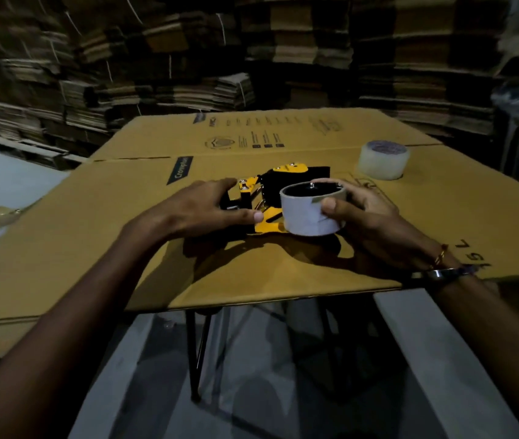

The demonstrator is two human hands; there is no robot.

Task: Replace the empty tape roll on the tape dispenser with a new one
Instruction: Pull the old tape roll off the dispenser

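Yellow-and-black tape dispenser (271,198) lies flat mid-desk, left hand (207,207) pinning its nine-o'clock end, right hand (359,207) gripping the empty roll (310,213), hub axis upright, while the new roll (383,160) waits at one o'clock, nearer that hand.

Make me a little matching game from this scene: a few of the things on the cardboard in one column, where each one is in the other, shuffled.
Things:
1. empty tape roll
2. new tape roll
3. tape dispenser
4. left hand

Places:
A. standing alone, far right on the cardboard sheet
B. lying flat between both hands
C. gripped by the right hand
D. pressing on the dispenser's left end

Pairs: 1-C, 2-A, 3-B, 4-D
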